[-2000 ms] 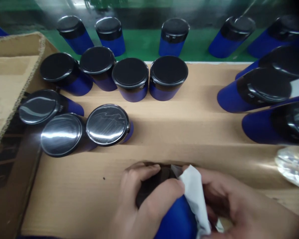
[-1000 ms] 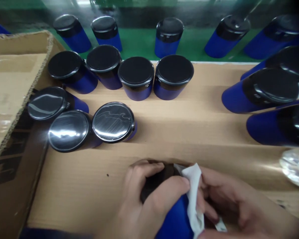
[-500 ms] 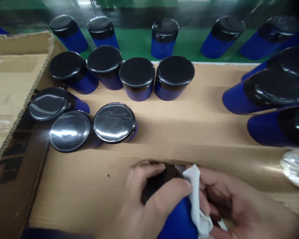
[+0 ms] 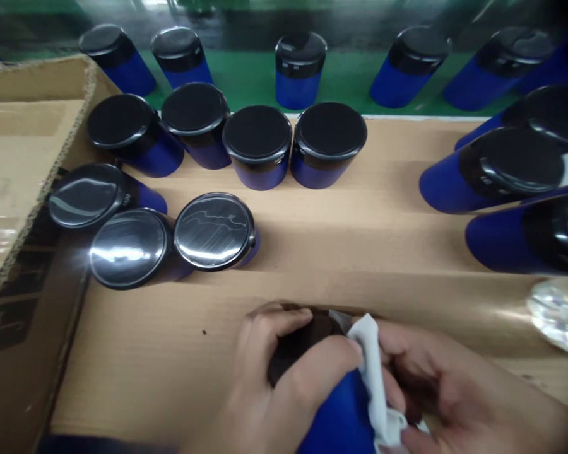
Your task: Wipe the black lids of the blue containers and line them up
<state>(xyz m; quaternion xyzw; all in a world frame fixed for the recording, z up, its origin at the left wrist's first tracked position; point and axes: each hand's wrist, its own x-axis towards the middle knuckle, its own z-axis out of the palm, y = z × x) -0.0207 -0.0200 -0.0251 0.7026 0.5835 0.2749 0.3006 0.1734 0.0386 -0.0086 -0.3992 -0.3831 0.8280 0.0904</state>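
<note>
At the bottom centre lies a blue cylinder with a black end point(image 4: 343, 413), tilted on the cardboard. My left hand point(image 4: 284, 372) is wrapped round its black end, thumb across the side. A crumpled white cloth point(image 4: 375, 378) is pinched in my right hand point(image 4: 435, 384) and pressed against the cylinder's right side. The fingertips of my right hand are partly hidden behind the cloth. Nearest to my left hand stands another blue cylinder with a glossy black top point(image 4: 215, 232), its top film wrinkled.
Several like cylinders point(image 4: 258, 142) stand on the cardboard sheet point(image 4: 360, 252), with more on the green surface point(image 4: 345, 82) behind. On the left is an open cardboard box point(image 4: 71, 120). Tilted cylinders point(image 4: 492, 167) and a clear shiny object point(image 4: 558, 315) are at the right.
The view has shifted slightly, so the standing cylinders sit a little further left. Both hands keep nearly the same hold on the cylinder and cloth.
</note>
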